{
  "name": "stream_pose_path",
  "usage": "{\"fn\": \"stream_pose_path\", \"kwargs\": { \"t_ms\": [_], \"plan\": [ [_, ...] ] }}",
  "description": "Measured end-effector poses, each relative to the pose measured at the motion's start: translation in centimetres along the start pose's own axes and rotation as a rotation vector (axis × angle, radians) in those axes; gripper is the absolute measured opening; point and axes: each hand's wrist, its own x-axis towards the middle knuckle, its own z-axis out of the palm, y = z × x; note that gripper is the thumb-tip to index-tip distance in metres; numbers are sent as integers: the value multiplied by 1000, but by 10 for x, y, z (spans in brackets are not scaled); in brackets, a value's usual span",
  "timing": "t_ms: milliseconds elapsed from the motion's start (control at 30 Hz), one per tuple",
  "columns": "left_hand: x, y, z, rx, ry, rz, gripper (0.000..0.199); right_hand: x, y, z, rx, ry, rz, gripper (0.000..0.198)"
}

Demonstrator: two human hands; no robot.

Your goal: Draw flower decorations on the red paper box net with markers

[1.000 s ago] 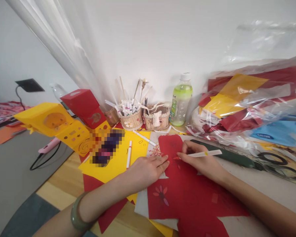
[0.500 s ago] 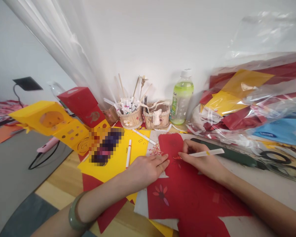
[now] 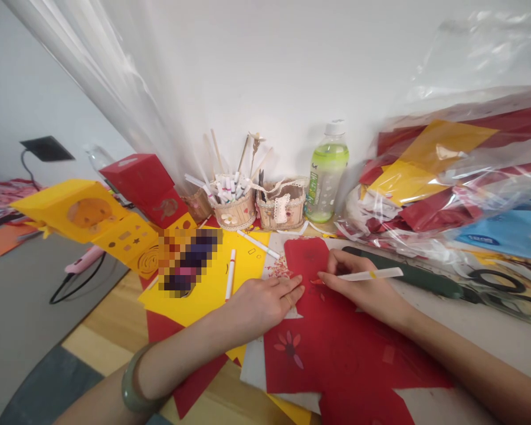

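Note:
My left hand (image 3: pixel 268 298) lies flat on the left part of a red card cut-out (image 3: pixel 358 360), its fingers stretched out. My right hand (image 3: pixel 358 289) is closed in a pinch round a slim white pen-like tool (image 3: pixel 383 274) with a yellow band. The tool's tip is hidden by the fingers, so I cannot tell a marker from a craft knife. Beside the fingertips a small orange-red mark (image 3: pixel 317 282) shows on the card. Lower left on the card is a flower shape (image 3: pixel 289 349) with pink, red and purple petals. Red paper scraps (image 3: pixel 279 268) lie by the card's upper left edge.
Two white markers (image 3: pixel 230 276) lie on yellow card (image 3: pixel 243 254). Behind stand a pot of markers (image 3: pixel 234 213), a lace-trimmed pot (image 3: pixel 282 215) and a green drink bottle (image 3: pixel 328 171). Dark-handled scissors (image 3: pixel 498 281), a green-handled tool (image 3: pixel 407 274) and a plastic bag (image 3: pixel 438 171) are at right.
The right fingertips have shifted very slightly left on the red card, the tool still in them. My left hand has stayed in place. The view has moved a little.

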Motion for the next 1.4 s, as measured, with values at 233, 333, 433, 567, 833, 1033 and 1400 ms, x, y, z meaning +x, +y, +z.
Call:
{"fn": "stream_pose_path", "kwargs": {
  "t_ms": [233,333,433,567,833,1033,1400],
  "plan": [
    [1,0,-3,-2,-13,7,33,-1,1,0,8,-4,8,22],
    [0,-1,-4,-23,-6,6,33,0,0,0,16,-9,5,21],
    [-1,-1,-3,-47,-3,6,34,0,-1,0,18,-5,5,22],
    [0,-1,-1,-43,-7,9,34,-1,-2,0,19,3,11,21],
    [0,-1,-3,-6,-3,12,34,-1,-2,0,8,-14,30,22],
    [0,-1,-4,-14,7,14,32,-1,-2,0,24,-18,37,22],
    [0,0,-3,15,7,15,32,0,-4,-1,-10,-13,29,21]
  ]
}}
